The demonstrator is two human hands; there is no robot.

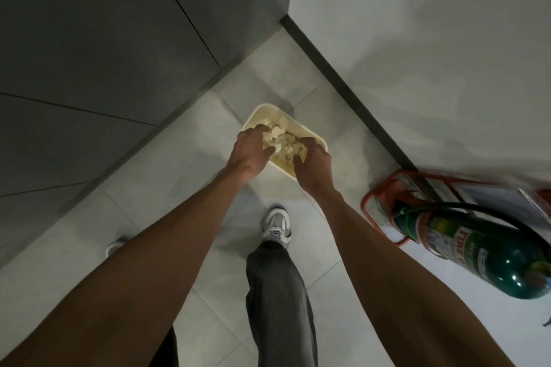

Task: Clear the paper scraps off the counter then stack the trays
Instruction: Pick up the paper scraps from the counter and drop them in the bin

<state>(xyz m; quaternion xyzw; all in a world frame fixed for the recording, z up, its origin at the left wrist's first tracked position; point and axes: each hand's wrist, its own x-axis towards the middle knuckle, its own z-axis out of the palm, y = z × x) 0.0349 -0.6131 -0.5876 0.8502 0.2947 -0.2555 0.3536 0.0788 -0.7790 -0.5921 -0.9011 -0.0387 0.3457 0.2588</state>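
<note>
Looking straight down here: closest is a grey trouser leg and a grey-and-white sneaker (275,223) on the pale floor tiles, with a green fire extinguisher (477,250) in its red stand off to the right. Both bare forearms reach forward from there. The left hand (249,152) and right hand (313,167) are cupped toward each other, fingers curled in around one wad of paper scraps (283,140) held between them, so neither hand is free. Thing that matters: the wad looks to be right over the open mouth of the cream waste bin (298,124) standing on the floor. The bin's long side runs diagonally, far-left to near-right, and the hands line up roughly along it, left at the near-left rim, right at the right end. So I'd say it's just a matter of letting go, nothing to aim. Behind the bin are a dark skirting board (343,74), white wall and grey cabinet fronts (89,39). No counter or trays in view.
</note>
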